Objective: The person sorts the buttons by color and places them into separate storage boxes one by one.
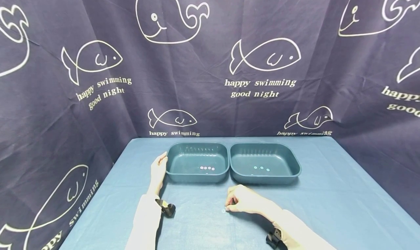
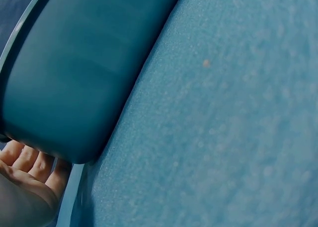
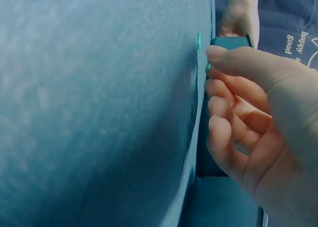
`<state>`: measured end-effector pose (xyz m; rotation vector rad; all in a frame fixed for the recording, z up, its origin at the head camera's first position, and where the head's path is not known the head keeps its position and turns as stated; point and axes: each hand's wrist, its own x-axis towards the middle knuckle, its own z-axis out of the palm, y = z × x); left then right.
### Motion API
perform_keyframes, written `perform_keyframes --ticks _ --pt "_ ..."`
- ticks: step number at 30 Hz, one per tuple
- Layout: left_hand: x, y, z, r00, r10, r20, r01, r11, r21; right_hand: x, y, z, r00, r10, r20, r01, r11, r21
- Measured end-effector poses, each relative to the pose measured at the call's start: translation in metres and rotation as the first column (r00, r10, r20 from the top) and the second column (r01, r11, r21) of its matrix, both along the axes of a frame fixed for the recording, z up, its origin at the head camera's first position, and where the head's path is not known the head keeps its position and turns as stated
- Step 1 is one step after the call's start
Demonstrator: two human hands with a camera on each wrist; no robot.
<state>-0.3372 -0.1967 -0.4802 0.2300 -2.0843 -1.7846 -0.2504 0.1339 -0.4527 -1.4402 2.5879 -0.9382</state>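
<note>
My right hand [image 1: 244,200] is low over the table in front of the two trays. Its thumb and forefinger pinch a small green button [image 3: 208,66], mostly hidden by the fingertips. Close by, another small green button [image 3: 198,41] is on the cloth. My left hand [image 1: 158,170] touches the left end of the left blue tray [image 1: 197,178], with its fingers [image 2: 42,165] against the outer wall and their tips hidden. Several pink buttons [image 1: 205,168] lie in that tray. The right blue tray [image 1: 265,179] holds three light green buttons [image 1: 261,167].
Both trays stand side by side toward the back of a table with a blue cloth [image 1: 197,221]. A dark curtain [image 1: 210,67] with white fish and whales hangs behind and at the sides. An orange speck [image 2: 206,63] shows on the cloth.
</note>
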Motion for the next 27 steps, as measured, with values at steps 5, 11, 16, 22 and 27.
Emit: perform_keyframes --ticks 5,11,16,22,27 --pt "0.001 0.0 0.001 1.0 -0.01 0.002 0.01 1.0 0.008 0.0 0.001 0.001 1.0 -0.005 0.02 0.006 0.998 -0.062" --pt "0.002 0.0 0.003 1.0 -0.013 0.004 0.013 1.0 0.006 -0.001 0.004 0.008 0.999 -0.038 -0.017 0.036 0.993 -0.115" --pt "0.002 0.0 0.003 1.0 -0.015 0.004 0.015 1.0 0.008 -0.003 0.008 0.015 0.997 -0.071 -0.04 0.064 0.987 -0.148" --pt "0.002 0.0 0.002 1.0 -0.013 0.002 0.013 1.0 0.002 -0.007 0.016 0.02 0.993 -0.105 -0.046 0.093 0.972 -0.216" --pt "0.003 -0.001 0.002 1.0 -0.018 0.002 0.018 1.0 0.005 -0.011 0.022 0.026 0.989 -0.139 -0.044 0.123 0.957 -0.264"
